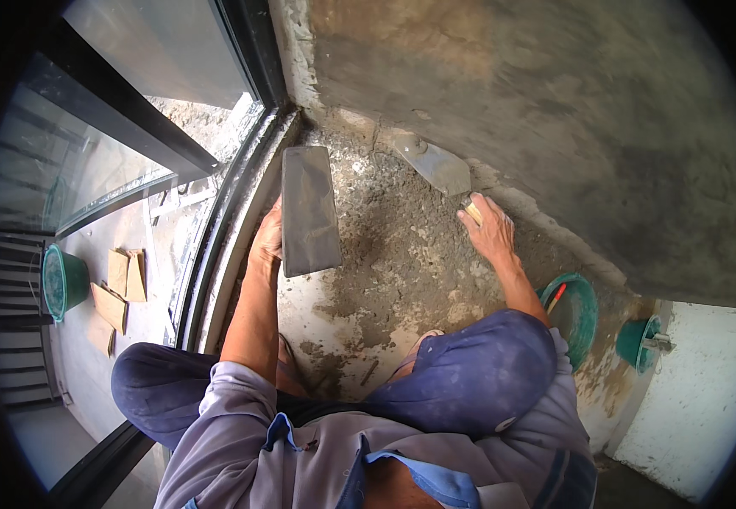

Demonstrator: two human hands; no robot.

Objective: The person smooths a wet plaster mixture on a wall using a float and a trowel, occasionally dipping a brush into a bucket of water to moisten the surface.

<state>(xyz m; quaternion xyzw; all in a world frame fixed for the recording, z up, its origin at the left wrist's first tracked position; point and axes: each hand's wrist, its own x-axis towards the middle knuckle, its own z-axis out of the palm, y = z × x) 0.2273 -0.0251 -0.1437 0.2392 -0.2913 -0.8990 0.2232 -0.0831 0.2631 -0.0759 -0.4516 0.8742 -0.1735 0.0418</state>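
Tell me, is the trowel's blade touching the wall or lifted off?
Touching: the trowel in the right hand lies against the wall's base.

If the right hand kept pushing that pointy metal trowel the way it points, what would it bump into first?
Probably the rough grey plaster wall. The right hand aims the trowel up and left along the wall's foot, its blade seemingly already against wet mortar there; depth is unclear.

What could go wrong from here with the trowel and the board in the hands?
1. The left hand holds the flat board at one edge; it might tip.
2. The trowel in the right hand works close to the wall base; mortar could drop on the rough floor.
3. The squat near the green bucket risks a knock.
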